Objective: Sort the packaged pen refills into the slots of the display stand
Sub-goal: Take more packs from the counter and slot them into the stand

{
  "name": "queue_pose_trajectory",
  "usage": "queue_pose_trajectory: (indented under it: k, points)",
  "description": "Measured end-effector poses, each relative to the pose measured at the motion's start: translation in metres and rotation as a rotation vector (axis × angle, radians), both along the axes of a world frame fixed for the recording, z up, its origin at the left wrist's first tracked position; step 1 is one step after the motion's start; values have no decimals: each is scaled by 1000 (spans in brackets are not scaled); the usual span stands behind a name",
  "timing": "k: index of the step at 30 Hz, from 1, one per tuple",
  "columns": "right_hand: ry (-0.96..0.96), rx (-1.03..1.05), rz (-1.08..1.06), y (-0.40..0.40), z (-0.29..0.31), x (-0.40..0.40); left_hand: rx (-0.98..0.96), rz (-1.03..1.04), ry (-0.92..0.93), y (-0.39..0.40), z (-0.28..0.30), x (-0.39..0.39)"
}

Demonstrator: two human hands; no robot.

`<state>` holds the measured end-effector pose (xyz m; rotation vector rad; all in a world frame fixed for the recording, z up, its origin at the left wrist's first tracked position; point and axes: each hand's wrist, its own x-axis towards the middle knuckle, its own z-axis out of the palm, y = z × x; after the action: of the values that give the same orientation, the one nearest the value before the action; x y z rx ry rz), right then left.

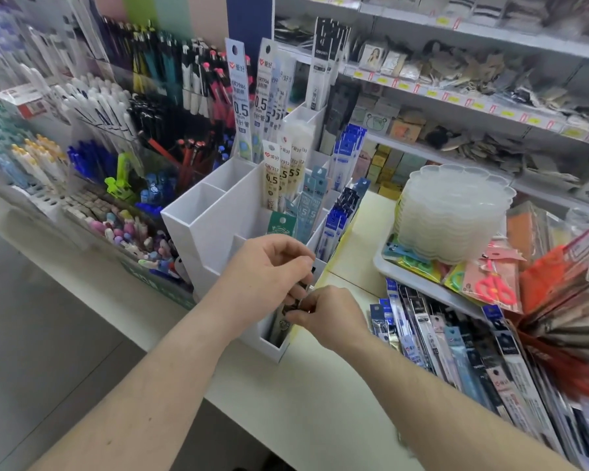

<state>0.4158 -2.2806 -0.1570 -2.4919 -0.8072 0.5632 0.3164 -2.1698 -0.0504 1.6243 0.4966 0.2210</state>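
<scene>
1. Both hands meet over the front slot of the white stand; the left hand curls its fingers round the top of a dark refill pack; the right hand pinches the same pack lower down, thumb and fingertips closed on it.
2. The pack stands nearly upright with its lower end inside the front slot; its upper end is hidden between the two hands.
3. Just behind the hands, the middle slots hold pale-blue packs and dark-blue packs; a green pack shows right above the left hand.
4. Farther back, cream packs marked 0.5 stand in a higher slot; tall white packs rise at the back tier; two slots on the stand's left side show only white walls.
5. The stand sits on a pale counter; right of the hands a loose pile of packs lies flat on it, fanned toward the near right corner.
6. Beyond the pile, a white tray carries a stack of clear palettes and pink scissors in packaging.
7. Left of the stand, racks of pens fill the display; shelves of small goods run along the right.
</scene>
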Motion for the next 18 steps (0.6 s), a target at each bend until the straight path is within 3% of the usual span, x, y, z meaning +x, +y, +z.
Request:
queue_pose_trajectory:
  k: [5, 9, 11, 14, 18]
  points:
    - [104, 133, -155, -45, 10, 10, -23, -129, 30, -26, -19, 12]
    - [64, 169, -500, -110, 7, 17, -47, -243, 114, -53, -49, 26]
    - [44, 55, -605, -140, -1, 16, -64, -277, 177, -63, -67, 34]
    - [-3, -204, -573, -162, -21, 13, -26, -286, 243, -75, -97, 48]
    - [-73, -504, -560, -161, -44, 5, 402, -437, 316, -86, -133, 63]
